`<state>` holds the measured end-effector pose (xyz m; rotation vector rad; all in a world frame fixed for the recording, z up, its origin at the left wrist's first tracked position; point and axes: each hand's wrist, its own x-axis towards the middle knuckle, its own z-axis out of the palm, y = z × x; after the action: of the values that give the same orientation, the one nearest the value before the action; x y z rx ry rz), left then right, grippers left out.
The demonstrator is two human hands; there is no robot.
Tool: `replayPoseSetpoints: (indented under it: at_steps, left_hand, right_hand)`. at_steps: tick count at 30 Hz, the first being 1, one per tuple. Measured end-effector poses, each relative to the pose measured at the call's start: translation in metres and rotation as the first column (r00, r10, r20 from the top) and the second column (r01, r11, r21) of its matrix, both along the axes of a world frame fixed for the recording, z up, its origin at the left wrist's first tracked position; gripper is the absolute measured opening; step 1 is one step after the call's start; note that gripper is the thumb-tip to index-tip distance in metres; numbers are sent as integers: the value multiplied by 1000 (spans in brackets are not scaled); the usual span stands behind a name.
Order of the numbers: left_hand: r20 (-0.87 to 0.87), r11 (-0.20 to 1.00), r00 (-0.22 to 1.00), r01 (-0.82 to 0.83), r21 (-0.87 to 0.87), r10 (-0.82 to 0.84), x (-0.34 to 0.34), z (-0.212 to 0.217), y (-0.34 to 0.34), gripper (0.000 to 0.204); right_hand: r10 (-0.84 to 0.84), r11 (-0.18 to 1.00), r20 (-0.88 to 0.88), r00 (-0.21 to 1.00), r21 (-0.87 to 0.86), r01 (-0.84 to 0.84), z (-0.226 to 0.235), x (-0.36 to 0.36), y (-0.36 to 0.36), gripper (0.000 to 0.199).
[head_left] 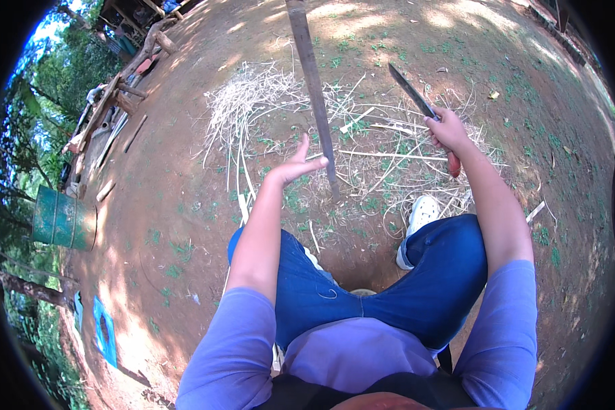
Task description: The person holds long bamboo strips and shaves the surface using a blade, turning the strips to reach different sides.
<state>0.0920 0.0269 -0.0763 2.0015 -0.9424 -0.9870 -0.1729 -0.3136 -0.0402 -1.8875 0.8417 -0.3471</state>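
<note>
My right hand (448,131) grips a long knife by its reddish-brown handle (454,165). Its dark blade (411,89) points forward and to the left, above the scattered strips. My left hand (295,168) is open, thumb raised and fingers stretched toward a dark, narrow upright post (316,96). The fingertips overlap the post's edge; whether they touch it I cannot tell. Pale thin strips and shavings (249,102) lie heaped beyond my left hand. More long strips (396,156) spread over the ground between the post and my right hand.
I sit with knees apart, a white shoe (423,213) at the right near the strips. A green metal drum (65,217) stands at the left, with a blue panel (105,333) nearer to me. Logs and poles (126,96) lie at the far left on brown soil.
</note>
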Motion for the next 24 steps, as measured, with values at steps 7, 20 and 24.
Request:
replayPoseSetpoints:
  at_steps: [7,20,24]
  left_hand:
    - [329,458,842,111,-882,428,-58,230,-82,87]
    - [161,484,960,32,-874,228,-26,271,-130,23]
    - [193,291,931,100,-951,311,-29,304,-99,20]
  right_hand:
    - [194,977,70,978,73,-199,48,44,99,38]
    - [374,927,129,918,-42,-372,67,55,158,31]
    - [366,925,175,914,39,-378,66,50,167,37]
